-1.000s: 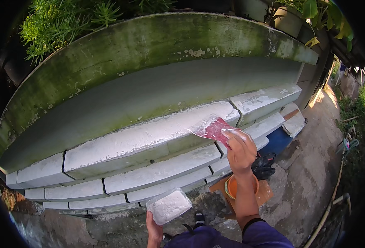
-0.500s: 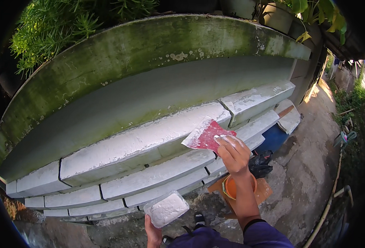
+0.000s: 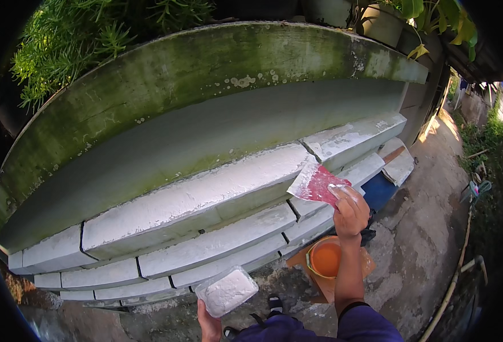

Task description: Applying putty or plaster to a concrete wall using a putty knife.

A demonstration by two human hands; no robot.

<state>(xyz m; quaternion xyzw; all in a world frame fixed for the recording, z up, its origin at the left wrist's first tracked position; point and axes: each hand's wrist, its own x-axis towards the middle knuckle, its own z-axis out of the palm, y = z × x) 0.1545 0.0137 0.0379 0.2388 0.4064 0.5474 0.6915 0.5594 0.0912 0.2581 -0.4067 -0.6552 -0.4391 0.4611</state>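
My right hand (image 3: 351, 212) grips a red putty knife (image 3: 321, 185) whose broad blade is smeared with white paste. The blade's edge is at the right end of a ledge block (image 3: 200, 187) with a fresh white coat on top, near the dark gap before the neighbouring block (image 3: 357, 138). I cannot tell whether the blade touches the block. Lower down, my left hand (image 3: 208, 322) holds a clear plastic tub (image 3: 228, 292) of white paste by its near left side. Most of that hand's fingers are hidden under the tub.
Stepped rows of pale blocks (image 3: 217, 242) run below the ledge, under a mossy curved wall (image 3: 206, 62). An orange bucket (image 3: 325, 259) stands on a brown board (image 3: 365, 263) by my right forearm. A blue object (image 3: 379, 191) lies beyond. Leafy plants (image 3: 74, 51) hang over the wall.
My right hand and the putty knife have moved right, to the coated block's right end, uncovering more of the bucket. The tub has shifted only slightly.
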